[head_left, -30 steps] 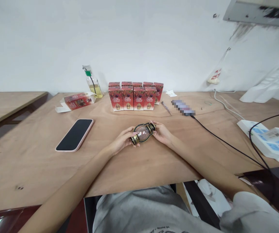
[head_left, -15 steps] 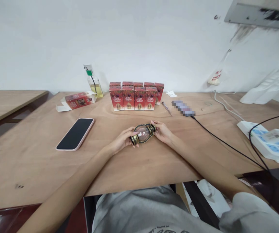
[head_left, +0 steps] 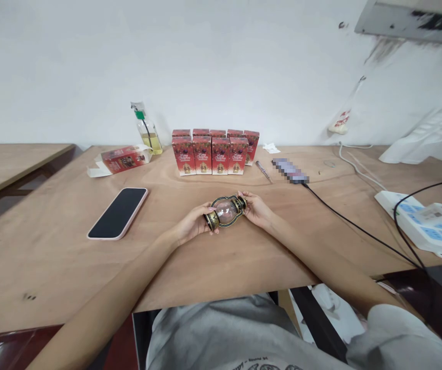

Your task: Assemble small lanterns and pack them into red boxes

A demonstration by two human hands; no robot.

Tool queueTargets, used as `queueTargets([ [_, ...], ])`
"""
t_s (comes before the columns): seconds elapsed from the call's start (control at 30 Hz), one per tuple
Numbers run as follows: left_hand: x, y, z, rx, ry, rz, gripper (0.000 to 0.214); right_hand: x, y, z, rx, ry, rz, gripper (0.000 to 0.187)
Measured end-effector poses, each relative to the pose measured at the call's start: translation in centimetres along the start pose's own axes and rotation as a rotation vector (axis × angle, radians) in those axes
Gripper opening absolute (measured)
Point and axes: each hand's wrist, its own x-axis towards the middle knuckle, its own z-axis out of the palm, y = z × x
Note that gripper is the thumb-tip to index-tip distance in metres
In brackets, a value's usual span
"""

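Observation:
A small bronze-coloured lantern (head_left: 226,212) with a clear glass bulb lies tilted between my two hands, just above the tabletop or against it; I cannot tell which. My left hand (head_left: 196,223) is closed around its wide base. At the other end, my right hand (head_left: 256,209) grips the narrower top with thumb and fingers. Some fingertips are hidden behind the lantern. Behind it stand several red printed boxes (head_left: 202,155) in two rows. Another red box (head_left: 126,159) lies on its side at the left, its flaps open.
A phone (head_left: 118,213) with a pink edge lies at the left. Toward the back are a pump bottle (head_left: 150,134) with yellow liquid and a thin screwdriver-like tool (head_left: 264,172). On the right, a cable runs from a second phone (head_left: 290,170) past a white power strip (head_left: 423,223).
My left thumb has shifted slightly on the lantern's base. Both hands keep hold of the lantern in nearly the same place, and the whole view has moved very slightly.

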Motion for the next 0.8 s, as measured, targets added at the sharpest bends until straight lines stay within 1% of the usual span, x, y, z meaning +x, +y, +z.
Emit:
queueTargets([
  [0.13,-0.06,0.07,0.05,0.004,-0.004,-0.001,0.043,0.12,0.02,-0.13,-0.005,-0.007,0.002,0.024],
  [0.33,-0.06,0.07,0.11,0.029,0.028,0.019,0.037,0.17,-0.10,-0.28,-0.027,-0.031,0.016,0.022],
  [0.5,-0.08,0.12,0.07,0.020,0.022,0.010,0.037,0.02,-0.29,-0.25,-0.042,-0.038,0.028,0.022],
  [0.7,-0.05,0.01,-0.11,-0.022,-0.009,-0.001,0.038,-0.11,-0.23,-0.07,-0.038,-0.025,0.009,0.024],
  [0.8,0.02,-0.13,-0.34,-0.082,-0.030,-0.036,0.042,-0.24,-0.12,0.15,-0.044,-0.016,-0.004,0.026],
])
